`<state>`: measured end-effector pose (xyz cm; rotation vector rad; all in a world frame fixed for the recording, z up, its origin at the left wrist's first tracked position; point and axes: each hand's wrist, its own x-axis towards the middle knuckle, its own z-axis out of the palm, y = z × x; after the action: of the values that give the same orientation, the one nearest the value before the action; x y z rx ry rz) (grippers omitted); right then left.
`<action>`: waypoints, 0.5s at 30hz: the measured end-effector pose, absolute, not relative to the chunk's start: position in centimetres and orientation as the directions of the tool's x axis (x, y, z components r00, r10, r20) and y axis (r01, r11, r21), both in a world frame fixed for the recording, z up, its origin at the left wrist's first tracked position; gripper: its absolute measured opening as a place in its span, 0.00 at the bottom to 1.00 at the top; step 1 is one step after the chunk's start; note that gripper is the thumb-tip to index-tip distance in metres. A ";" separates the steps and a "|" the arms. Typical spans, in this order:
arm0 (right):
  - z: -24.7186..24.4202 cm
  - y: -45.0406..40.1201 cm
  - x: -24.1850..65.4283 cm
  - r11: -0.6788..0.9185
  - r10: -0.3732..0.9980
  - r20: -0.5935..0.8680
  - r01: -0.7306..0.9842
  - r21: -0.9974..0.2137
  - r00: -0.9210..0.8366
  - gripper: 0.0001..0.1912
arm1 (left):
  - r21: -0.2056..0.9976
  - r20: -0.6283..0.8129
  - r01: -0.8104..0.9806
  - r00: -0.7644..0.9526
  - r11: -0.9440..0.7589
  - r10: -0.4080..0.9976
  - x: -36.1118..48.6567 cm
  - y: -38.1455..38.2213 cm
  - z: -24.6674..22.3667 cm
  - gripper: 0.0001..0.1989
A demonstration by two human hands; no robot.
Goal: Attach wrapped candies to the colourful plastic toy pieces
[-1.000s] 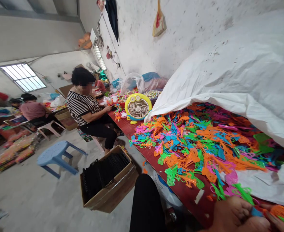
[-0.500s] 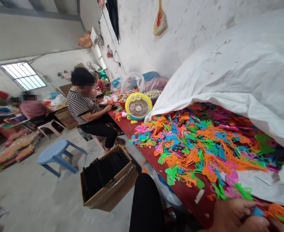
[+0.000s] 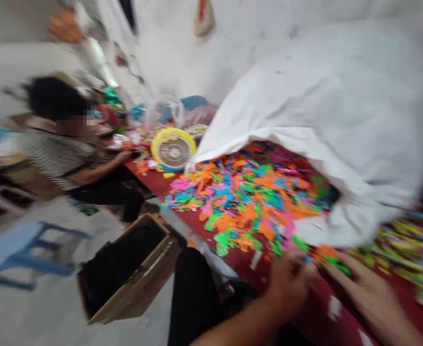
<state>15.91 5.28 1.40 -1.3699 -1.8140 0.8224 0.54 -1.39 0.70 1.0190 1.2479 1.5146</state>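
Observation:
My left hand (image 3: 288, 278) is closed in a pinch at the table's front, with a small blue plastic piece (image 3: 308, 259) at its fingertips. Close by on the right, my right hand (image 3: 364, 281) has its fingers around an orange plastic piece (image 3: 326, 251) and a green plastic piece (image 3: 339, 265). Motion blur hides their exact shape and whether they are joined. Just beyond my hands spreads a heap of orange, green, blue and pink plastic pieces (image 3: 247, 202), spilling from a large white sack (image 3: 305, 96).
The red table (image 3: 197, 223) runs along the wall. Yellowish plastic pieces (image 3: 405, 245) lie to the right. A yellow fan (image 3: 174, 149) stands farther back, near a seated person in stripes (image 3: 63, 154). On the floor are a cardboard box (image 3: 135, 278) with black contents and a blue stool (image 3: 20, 250).
The view has swung right and blurred, so the scene sits farther left. Both hands and the yellowish pieces now show more fully. My hands still hold the coloured pieces.

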 end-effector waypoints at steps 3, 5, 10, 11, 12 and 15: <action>2.9 3.9 16.0 0.076 0.983 0.021 0.299 -0.951 -0.182 0.21 | 0.978 0.077 -0.176 -0.199 -0.113 0.977 0.3 -1.4 0.9 0.14; 4.1 3.3 15.6 -0.043 0.971 -0.078 0.159 -0.986 -0.225 0.17 | 0.963 0.061 -0.253 -0.138 -0.094 0.989 0.4 -1.1 0.7 0.14; 5.1 2.1 14.9 -0.139 0.957 -0.114 -0.075 -0.987 -0.266 0.15 | 0.952 0.080 -0.292 -0.066 -0.096 0.995 0.7 -1.3 0.8 0.13; 4.9 2.0 15.0 -0.124 0.961 -0.095 -0.096 -0.988 -0.260 0.16 | 0.952 0.088 -0.288 -0.070 -0.104 0.994 0.7 -1.4 0.8 0.13; 4.6 1.9 15.1 -0.106 0.964 -0.077 -0.102 -0.989 -0.255 0.17 | 0.952 0.095 -0.284 -0.077 -0.113 0.992 0.7 -1.4 0.7 0.14; 4.4 1.7 15.5 -0.046 0.970 -0.034 -0.043 -0.998 -0.240 0.19 | 0.958 0.111 -0.258 -0.078 -0.127 0.991 0.6 -1.4 0.4 0.14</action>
<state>15.49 1.70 4.38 -1.0786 -1.3281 1.4384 0.60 -1.41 0.37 1.0639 0.9944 1.4571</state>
